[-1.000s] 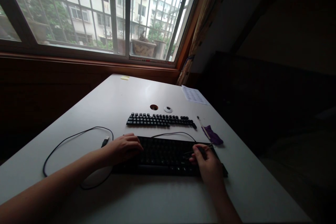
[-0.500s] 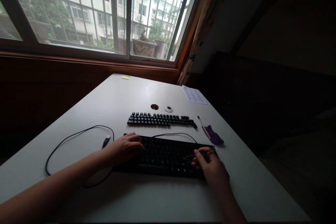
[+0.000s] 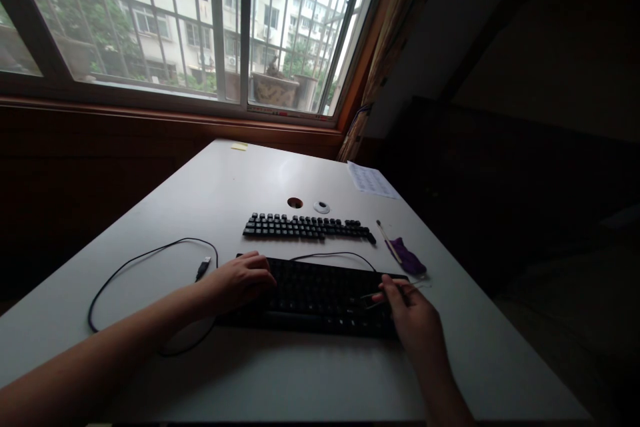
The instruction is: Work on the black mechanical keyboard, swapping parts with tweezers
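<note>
cable: a black cable (image 3: 187,238) loops over the white desk (image 3: 280,387); its forearm-side stretch could be snagged by a sleeve-less arm sweeping back, tugging things about.
usb plug: this usb plug (image 3: 203,268) lies loose just beside the wrist; a careless elbow might knock it.
left hand: the left hand (image 3: 250,277) rests on the keyboard's left end, fingers curled; i can't tell whether they pinch anything. too light a hold, and the board may slide.
loose keycaps: dark loose keycaps (image 3: 305,230) sit in rows behind the board; a bump from it would muddle their order.
keyboard: the black keyboard (image 3: 310,300) lies flat between both hands.
wire tool: its thin wire tool (image 3: 371,295) reaches over the keys; pulled crookedly, it could scratch one or fling it.
right hand: the right hand (image 3: 407,300) pinches the tool between thumb and fingers; whether the wire grips a key, i can't tell.
brush: a slim brush (image 3: 389,243) leans across purple cloth (image 3: 411,260), likely to roll if nudged.
</note>
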`<state>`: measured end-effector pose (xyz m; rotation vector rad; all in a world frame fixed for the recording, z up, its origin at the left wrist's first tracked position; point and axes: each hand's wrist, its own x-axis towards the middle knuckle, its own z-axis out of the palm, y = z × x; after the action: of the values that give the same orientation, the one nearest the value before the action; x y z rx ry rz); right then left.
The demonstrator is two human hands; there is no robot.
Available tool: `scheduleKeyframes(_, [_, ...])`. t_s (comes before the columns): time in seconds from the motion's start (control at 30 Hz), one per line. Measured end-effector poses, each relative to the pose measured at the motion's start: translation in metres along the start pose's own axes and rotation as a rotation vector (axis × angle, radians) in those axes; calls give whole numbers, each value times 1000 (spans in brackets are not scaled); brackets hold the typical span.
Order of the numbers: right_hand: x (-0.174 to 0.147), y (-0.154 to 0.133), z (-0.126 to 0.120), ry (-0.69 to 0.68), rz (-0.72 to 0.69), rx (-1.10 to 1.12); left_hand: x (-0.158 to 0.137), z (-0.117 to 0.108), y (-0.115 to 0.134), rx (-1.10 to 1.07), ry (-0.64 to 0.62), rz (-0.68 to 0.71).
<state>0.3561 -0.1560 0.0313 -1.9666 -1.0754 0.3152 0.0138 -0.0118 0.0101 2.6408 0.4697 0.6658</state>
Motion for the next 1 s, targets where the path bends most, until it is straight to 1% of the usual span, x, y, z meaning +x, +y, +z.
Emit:
scheduleKeyframes(0.03, [1, -1, -1, 19, -15, -33, 0, 0, 0, 1, 1, 2])
scheduleKeyframes(0.1, [1, -2, -3, 7, -12, -35, -1, 1, -1, 6, 3, 2])
scheduleKeyframes(0.2, [0, -1, -4, -34, 65, 38, -1, 2, -2, 12, 9, 6])
scheduleKeyframes(0.3, [-1, 1, -4, -35, 107, 80, 0, 1, -2, 11, 16, 18])
scheduleKeyframes(0.5, [-1, 3, -7, -4, 102, 64, 0, -1, -1, 2, 9, 23])
scheduleKeyframes(0.63, [-1, 7, -3, -43, 100, 77, 0, -1, -1, 5, -3, 11])
scheduleKeyframes(0.87, [0, 12, 7, -86, 130, 291, 0, 1, 0, 13, 17, 24])
scheduleKeyframes(1.0, [0, 11, 10, -102, 158, 335, 1, 1, 0, 6, 11, 14])
